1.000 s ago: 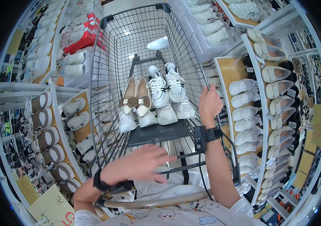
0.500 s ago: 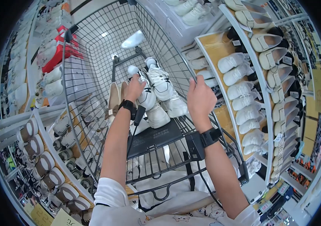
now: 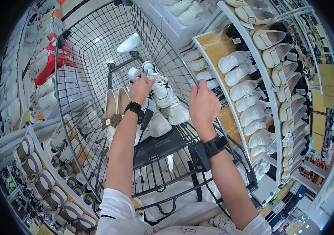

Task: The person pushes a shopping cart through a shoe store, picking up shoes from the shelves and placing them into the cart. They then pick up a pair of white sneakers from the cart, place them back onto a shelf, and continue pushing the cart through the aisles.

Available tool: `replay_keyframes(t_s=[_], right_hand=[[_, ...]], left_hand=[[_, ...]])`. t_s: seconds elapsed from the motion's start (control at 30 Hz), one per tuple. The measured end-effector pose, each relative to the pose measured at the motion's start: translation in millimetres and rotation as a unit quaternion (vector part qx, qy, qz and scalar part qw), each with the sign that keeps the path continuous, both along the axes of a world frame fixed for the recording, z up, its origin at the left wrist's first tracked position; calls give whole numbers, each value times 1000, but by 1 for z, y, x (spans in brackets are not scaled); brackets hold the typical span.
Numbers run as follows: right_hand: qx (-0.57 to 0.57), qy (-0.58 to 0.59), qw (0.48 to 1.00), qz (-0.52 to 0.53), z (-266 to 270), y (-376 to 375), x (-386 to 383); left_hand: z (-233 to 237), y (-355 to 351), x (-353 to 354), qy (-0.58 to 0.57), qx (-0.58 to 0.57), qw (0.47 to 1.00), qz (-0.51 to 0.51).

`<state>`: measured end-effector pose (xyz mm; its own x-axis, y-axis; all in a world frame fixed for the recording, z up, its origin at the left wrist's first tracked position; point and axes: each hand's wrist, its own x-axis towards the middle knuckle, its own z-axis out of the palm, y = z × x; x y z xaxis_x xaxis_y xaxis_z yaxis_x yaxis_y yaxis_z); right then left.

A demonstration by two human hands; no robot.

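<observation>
A wire shopping cart fills the middle of the view. Inside lie several white sneakers with dark marks, toes pointing away. My left hand reaches in over the left-hand sneaker, its fingers curled on the upper and partly hidden. To its left sits a pair of beige flats with brown bows. My right hand is closed around the cart's right upper rim. Each wrist wears a black band, and a black box hangs beside the right one.
White sneakers and cream flats line the right-hand shelves. Brown-and-white shoes stand on the lower left rack, below a red shoebox. A white plastic-looking item lies toward the cart's far end.
The cart and shelves have shifted slightly left in view. My left hand has moved a little rightward over the sneakers, uncovering more of the flats. My right hand stays on the rim.
</observation>
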<state>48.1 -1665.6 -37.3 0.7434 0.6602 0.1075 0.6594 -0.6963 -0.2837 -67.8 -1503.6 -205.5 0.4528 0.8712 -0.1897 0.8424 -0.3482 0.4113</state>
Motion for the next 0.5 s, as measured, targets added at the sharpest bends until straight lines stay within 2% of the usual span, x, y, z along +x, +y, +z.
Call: replay_keyframes(t_s=[0.03,0.2,0.3,0.5], right_hand=[[1,-1,1000,1,-1,0,1],[5,4,1000,-5,-1,2,2],[5,11,1000,-10,-1,4,5],[15,29,999,-5,2,5,4]], left_hand=[[-4,5,2,48,-25,998,-14],[-11,17,4,31,-90,995,21],[-11,16,7,77,-61,995,-23],[-15,18,9,76,-85,993,2]])
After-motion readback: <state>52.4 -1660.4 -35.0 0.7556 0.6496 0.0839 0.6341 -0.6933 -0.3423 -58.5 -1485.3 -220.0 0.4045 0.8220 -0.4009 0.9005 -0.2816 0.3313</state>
